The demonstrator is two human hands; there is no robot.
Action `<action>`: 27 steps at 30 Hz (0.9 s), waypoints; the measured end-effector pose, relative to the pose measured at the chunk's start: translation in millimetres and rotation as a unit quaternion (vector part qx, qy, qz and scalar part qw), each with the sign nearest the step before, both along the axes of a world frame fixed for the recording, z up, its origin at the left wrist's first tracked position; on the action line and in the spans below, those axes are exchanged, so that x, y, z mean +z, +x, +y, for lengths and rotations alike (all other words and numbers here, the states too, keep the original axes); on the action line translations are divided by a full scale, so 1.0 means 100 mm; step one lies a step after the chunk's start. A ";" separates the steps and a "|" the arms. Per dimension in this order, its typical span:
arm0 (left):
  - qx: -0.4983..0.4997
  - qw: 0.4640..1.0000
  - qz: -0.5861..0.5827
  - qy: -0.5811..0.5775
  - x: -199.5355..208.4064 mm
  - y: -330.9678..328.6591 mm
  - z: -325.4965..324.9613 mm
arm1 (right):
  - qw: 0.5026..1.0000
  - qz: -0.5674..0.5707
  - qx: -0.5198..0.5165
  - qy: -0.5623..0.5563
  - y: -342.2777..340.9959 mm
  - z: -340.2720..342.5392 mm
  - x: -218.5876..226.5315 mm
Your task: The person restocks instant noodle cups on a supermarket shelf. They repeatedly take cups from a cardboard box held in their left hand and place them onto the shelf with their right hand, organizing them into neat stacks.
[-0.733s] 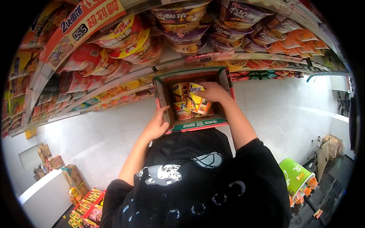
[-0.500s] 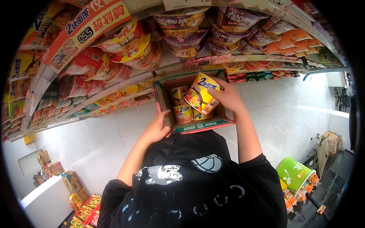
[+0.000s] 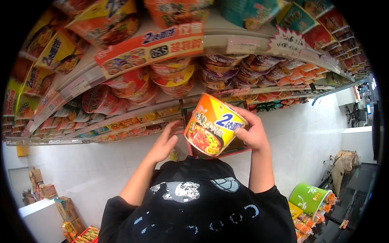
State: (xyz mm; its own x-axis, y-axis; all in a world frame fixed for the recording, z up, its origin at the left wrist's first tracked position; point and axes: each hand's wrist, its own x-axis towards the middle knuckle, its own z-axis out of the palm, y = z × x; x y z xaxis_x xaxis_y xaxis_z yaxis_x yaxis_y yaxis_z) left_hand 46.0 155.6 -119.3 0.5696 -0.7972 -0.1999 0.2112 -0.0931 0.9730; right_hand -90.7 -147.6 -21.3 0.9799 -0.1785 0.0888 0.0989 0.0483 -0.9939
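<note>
In my right hand (image 3: 253, 130) is a yellow and orange instant noodle tub (image 3: 214, 125), tilted, with my thumb and fingers around its right side. My left hand (image 3: 164, 142) is raised to the left of the tub, fingers apart and holding nothing. Below and behind the tub is an open cardboard box (image 3: 239, 148), mostly covered by it, so its contents are hidden. The box's dark inside and red edge show under my right hand.
Ahead, a curved-looking store shelf (image 3: 227, 46) holds rows of noodle tubs (image 3: 174, 79) and bagged noodles. An orange promotional sign (image 3: 150, 48) hangs on its edge. Stacked cartons (image 3: 69, 208) stand at lower left. A green tub-shaped display (image 3: 310, 200) with packets lies at lower right.
My right hand has lifted the noodle tub up from the box, nearer to me. My left hand has let go of the box's left side. The view has tilted up toward the upper shelf.
</note>
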 end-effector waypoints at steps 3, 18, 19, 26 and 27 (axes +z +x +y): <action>-0.047 0.989 0.084 -0.116 0.36 0.05 0.03 | 0.999 -0.005 0.031 -0.008 0.06 0.25 0.04; 0.072 0.920 -0.359 -0.137 1.00 0.22 0.34 | 0.827 -0.105 -0.244 -0.496 0.16 1.58 0.94; 0.096 0.886 -0.421 -0.167 1.09 0.25 0.33 | 0.839 -0.140 -0.251 -0.461 0.21 1.65 0.94; 0.154 0.727 -0.599 -0.298 1.58 0.47 0.25 | 0.852 -0.305 -0.257 -0.340 0.51 1.78 1.20; 0.138 0.720 -0.606 -0.307 1.67 0.52 0.28 | 0.839 -0.328 -0.255 -0.352 0.53 1.74 1.28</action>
